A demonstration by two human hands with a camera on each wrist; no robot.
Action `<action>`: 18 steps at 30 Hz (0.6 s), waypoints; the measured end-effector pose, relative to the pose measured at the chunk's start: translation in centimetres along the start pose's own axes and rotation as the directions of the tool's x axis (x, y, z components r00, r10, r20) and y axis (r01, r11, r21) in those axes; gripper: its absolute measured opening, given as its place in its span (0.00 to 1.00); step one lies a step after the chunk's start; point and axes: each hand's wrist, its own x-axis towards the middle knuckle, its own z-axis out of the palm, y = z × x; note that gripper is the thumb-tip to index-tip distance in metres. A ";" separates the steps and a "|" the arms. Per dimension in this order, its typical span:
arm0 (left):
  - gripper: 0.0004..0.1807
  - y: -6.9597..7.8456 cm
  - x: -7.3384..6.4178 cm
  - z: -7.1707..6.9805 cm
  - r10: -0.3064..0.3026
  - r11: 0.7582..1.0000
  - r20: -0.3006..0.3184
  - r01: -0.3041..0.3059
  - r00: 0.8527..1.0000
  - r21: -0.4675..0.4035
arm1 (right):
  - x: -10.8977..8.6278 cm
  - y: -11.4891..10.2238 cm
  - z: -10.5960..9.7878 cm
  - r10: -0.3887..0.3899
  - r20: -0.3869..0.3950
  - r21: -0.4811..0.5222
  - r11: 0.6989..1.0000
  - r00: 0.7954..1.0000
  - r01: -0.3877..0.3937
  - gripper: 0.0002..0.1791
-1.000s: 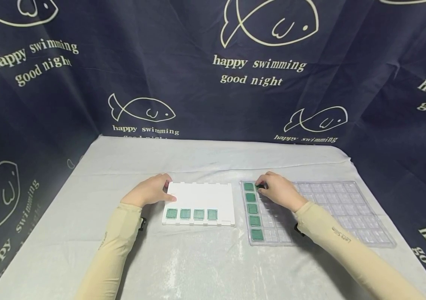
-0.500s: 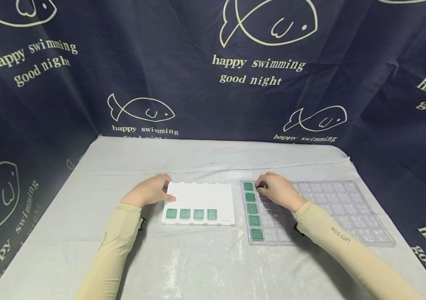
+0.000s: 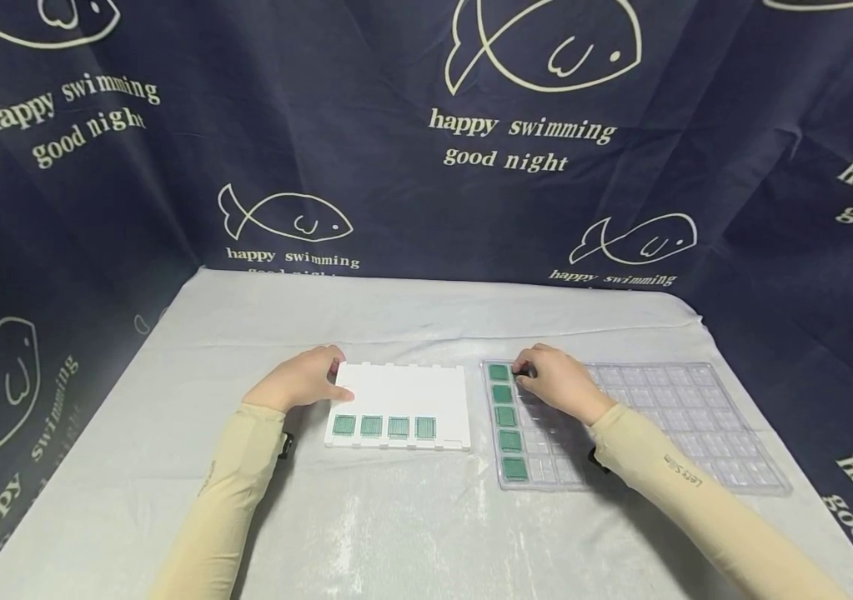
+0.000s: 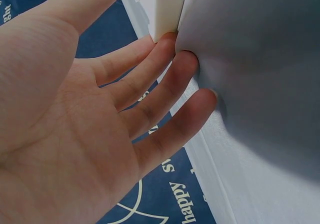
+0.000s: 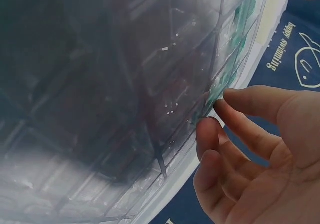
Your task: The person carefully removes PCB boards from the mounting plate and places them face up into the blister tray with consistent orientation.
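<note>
My left hand holds the left edge of a flat white board; the thumb lies on top, and fingertips touch its side in the left wrist view. Along the board's near edge sits a row of several small green square circuit boards. At the far left of a clear compartment tray, my right hand has thumb and forefinger together, seemingly pinching a green circuit board that is mostly hidden by the fingers. Several more green circuit boards fill the tray's leftmost column.
Both lie on a table with a pale cloth. A narrow strip of cloth separates board and tray. A dark blue curtain with fish prints hangs behind the table and along both sides.
Both hands keep their places on the board and tray. The head view has shifted very slightly; nothing else visibly differs.
</note>
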 end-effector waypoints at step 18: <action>0.25 0.1 -0.1 -0.2 -0.001 1.000 0.006 0.001 1.000 0.015 | -0.3 -0.7 -0.2 -0.001 -0.026 -0.006 1.000 1.000 0.000 0.08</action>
